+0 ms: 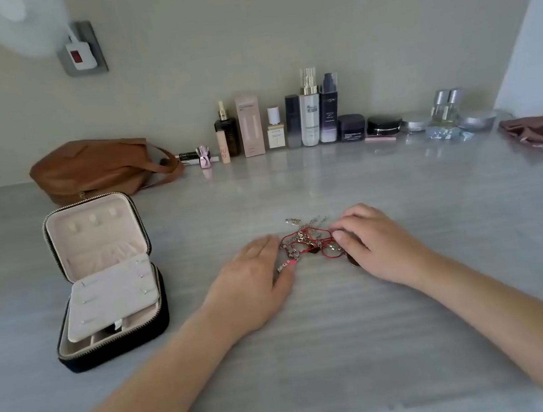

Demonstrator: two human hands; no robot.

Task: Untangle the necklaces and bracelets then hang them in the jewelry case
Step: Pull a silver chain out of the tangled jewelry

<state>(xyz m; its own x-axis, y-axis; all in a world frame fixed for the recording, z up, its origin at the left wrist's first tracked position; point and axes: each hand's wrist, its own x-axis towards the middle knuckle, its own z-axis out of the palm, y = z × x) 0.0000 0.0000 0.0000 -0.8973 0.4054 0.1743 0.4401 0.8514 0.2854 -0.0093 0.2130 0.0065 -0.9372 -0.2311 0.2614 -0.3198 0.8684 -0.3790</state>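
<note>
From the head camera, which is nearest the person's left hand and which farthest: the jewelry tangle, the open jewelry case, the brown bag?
From the left hand:
1. Jewelry tangle, touching its fingertips, to the right.
2. Open jewelry case, to the left.
3. Brown bag, back left by the wall.

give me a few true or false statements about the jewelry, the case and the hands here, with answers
1. The jewelry case is open. True.
2. The tangled jewelry already hangs in the case. False: it lies on the table between the hands.
3. The case sits to the right of the hands. False: it sits to their left.
4. The left hand and right hand flank the tangle. True.
5. A brown bag lies behind the case. True.
</note>
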